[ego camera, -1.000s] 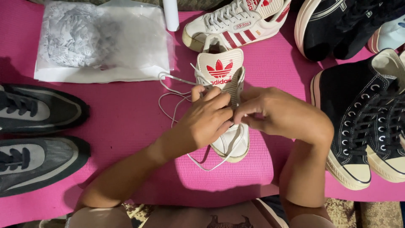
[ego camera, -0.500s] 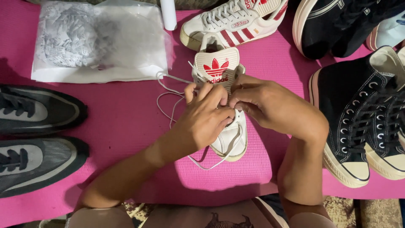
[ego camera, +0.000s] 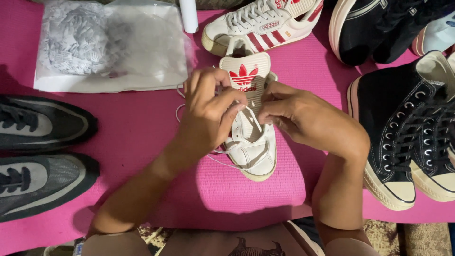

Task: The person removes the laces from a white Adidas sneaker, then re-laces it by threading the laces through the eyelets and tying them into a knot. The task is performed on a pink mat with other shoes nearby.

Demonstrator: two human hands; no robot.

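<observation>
here we see a pink mat (ego camera: 118, 128) carrying black high-top shoes (ego camera: 403, 137), grey shoes (ego camera: 38, 151) and a white sneaker (ego camera: 251, 142) at centre. our left hand (ego camera: 208, 111) and right hand (ego camera: 303, 118) meet over it, fingers pinched on its white lace (ego camera: 249, 118).

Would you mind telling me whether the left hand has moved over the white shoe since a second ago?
Yes. The left hand has shifted up toward the shoe's tongue, nearer the plastic bag.
</observation>
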